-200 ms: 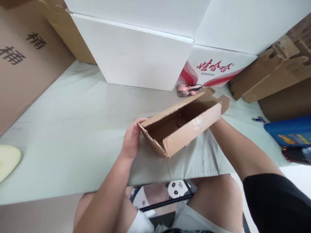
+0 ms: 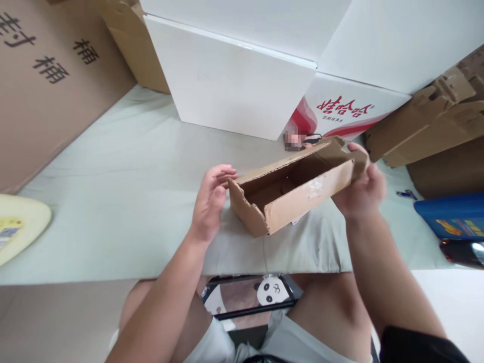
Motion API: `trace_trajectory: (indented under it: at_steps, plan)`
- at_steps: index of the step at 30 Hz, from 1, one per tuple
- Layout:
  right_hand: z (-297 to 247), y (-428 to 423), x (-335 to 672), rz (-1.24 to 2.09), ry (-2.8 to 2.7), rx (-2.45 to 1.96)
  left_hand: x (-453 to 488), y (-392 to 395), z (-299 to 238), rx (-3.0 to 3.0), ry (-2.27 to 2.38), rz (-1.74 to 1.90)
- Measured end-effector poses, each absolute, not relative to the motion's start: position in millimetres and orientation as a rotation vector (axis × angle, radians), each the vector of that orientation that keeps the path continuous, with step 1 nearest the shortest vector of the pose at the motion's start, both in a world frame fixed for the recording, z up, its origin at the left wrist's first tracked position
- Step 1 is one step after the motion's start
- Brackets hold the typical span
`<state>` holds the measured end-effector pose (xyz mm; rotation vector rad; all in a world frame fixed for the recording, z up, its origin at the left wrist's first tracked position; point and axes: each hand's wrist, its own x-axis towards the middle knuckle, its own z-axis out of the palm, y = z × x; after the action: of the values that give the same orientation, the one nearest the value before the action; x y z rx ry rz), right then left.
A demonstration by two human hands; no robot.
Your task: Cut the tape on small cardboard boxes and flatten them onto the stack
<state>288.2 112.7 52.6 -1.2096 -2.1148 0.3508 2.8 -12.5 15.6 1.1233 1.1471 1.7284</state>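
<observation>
two 桶 marks (image 2: pixel 51 69), big box (image 2: pixel 68 118); right hand (image 2: pixel 362 194) grips carton (image 2: pixel 291 201), left hand (image 2: pixel 207 206) unclasped

Ahead of me stood a red-lettered white carton (image 2: pixel 346 108); at my right lay a blue package (image 2: pixel 451 214), and at my left a brown carton (image 2: pixel 64 108) printed with Chinese characters.
</observation>
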Motion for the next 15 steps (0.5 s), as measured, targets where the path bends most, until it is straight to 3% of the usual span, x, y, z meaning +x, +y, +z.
trace_trajectory:
  at_steps: [3,8,15]
  plan:
    - [70,64,282,0.617,-1.916,-1.042,5,-20,25,1.257,1.004,1.817]
    - [89,24,291,0.733,-1.983,-0.904,-10,-27,36,1.304,0.986,1.842]
    - [86,37,299,0.845,-2.014,-1.162,-12,-35,49,1.397,0.971,1.778]
